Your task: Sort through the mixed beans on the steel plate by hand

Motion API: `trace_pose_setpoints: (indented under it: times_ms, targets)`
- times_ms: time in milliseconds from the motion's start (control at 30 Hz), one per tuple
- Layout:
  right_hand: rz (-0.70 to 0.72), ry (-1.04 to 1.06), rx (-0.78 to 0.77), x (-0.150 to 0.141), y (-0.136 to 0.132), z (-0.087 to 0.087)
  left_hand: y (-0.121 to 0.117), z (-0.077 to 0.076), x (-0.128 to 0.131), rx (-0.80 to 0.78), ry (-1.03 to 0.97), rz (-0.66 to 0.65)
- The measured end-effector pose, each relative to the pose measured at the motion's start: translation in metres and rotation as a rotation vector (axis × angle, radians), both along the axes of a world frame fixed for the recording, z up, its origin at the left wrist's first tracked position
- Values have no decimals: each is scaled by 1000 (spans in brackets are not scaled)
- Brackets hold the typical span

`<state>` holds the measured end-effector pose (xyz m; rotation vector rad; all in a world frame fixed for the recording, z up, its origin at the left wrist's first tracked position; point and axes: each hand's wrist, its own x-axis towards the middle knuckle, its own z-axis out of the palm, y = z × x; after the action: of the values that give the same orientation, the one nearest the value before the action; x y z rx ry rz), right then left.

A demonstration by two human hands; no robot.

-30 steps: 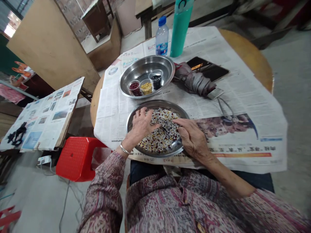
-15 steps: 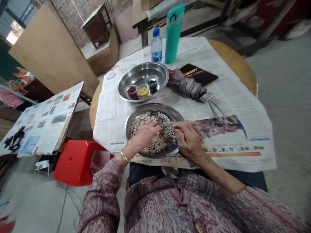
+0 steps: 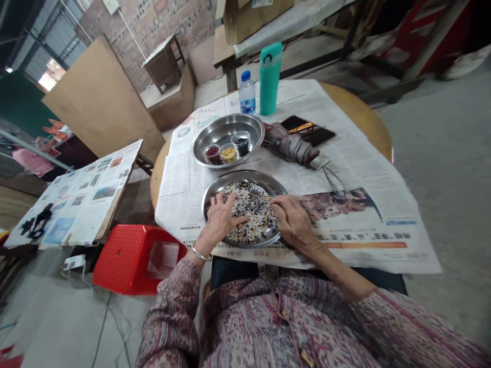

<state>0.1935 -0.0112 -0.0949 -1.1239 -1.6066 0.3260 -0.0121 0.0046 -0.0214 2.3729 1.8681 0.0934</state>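
Btwn spread L fingers (image 3: pixel 220 200) & curled R fingers (image 3: pixel 282 201), mixed grains (image 3: pixel 253 204); can't tell if any held.

Left fingers (image 3: pixel 230 202) probably on grains (image 3: pixel 253 205)

Nearer round silver basin (image 3: pixel 273 188): smooth, glossy metal. White printed newspaper (image 3: pixel 364 163): matt. Blocky red stool (image 3: pixel 120 259): glossy plastic.

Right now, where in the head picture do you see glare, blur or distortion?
Head view: pale glints on the front basin; a probable orange reflection on the dark panel; the bright opening, upper left, nearly washed out; the white shape, upper right, soft; wide-angle distortion seems to stretch the right sleeve.
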Motion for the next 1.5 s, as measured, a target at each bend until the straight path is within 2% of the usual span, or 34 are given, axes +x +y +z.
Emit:
trace_pose_setpoints:
  times_ms: [233,367,467,600,767,933,1033,1133,1300,1400,1500]
  targets:
    - [-4,-5,12,0,-1,-1,21,-5,23,3,-54,-295]
    - [-3,-10,3,2,-2,-1,31,-11,30,-38,-138,-392]
    - [-11,-12,-13,3,-3,-1,36,-9,28,-64,-207,-451]
    - [-11,-10,-18,4,-4,1,34,1,9,-21,-188,-364]
    - [-14,5,-25,3,-5,3,6,13,-20,27,-85,-282]
    - [-1,14,-19,2,-5,4,-19,8,-15,-87,-106,-283]
    - [-7,10,2,2,-4,4,-13,-1,5,-114,-164,-280]
    - [-8,6,16,1,-3,5,9,-7,28,-129,-237,-322]
    - [-8,10,10,1,-3,7,42,-1,47,-155,-237,-370]
    - [-11,7,16,2,-3,8,38,9,40,-192,-251,-408]
    - [-2,8,6,2,-3,8,16,19,25,-247,-243,-451]
